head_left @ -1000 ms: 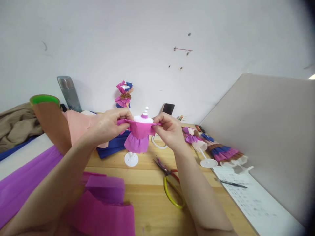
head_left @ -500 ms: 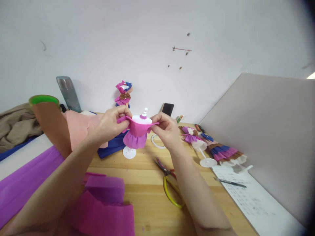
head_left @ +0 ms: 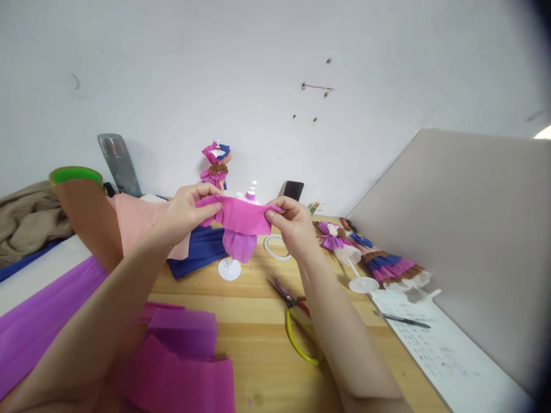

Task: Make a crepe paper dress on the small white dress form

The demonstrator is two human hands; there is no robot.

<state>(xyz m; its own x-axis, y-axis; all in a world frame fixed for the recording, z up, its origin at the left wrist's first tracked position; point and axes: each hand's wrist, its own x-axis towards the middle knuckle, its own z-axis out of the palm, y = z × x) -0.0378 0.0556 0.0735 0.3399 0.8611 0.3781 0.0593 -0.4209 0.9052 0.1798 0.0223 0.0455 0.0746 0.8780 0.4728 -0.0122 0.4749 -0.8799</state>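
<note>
My left hand (head_left: 187, 211) and my right hand (head_left: 290, 221) pinch the two ends of a pink crepe paper strip (head_left: 239, 214), stretched flat between them. Behind the strip stands a small white mannequin (head_left: 251, 193) on a round white base (head_left: 229, 268), wearing a lighter pink paper skirt (head_left: 239, 245). The strip hides most of the mannequin's body; only its neck and knob show above it.
On the wooden table (head_left: 258, 338) lie yellow-handled scissors (head_left: 299, 330), a white tape ring (head_left: 275, 249), folded pink paper (head_left: 181, 361), blue paper (head_left: 196, 252) and a printed sheet with a pen (head_left: 402, 321). Dressed mannequins (head_left: 365, 264) lie at right; one (head_left: 216, 166) stands at the back. A grey board (head_left: 469, 229) leans at right.
The pink strip was wrapped round the mannequin's chest; now both hands hold it up flat in front of the mannequin. The mannequin has shifted slightly back.
</note>
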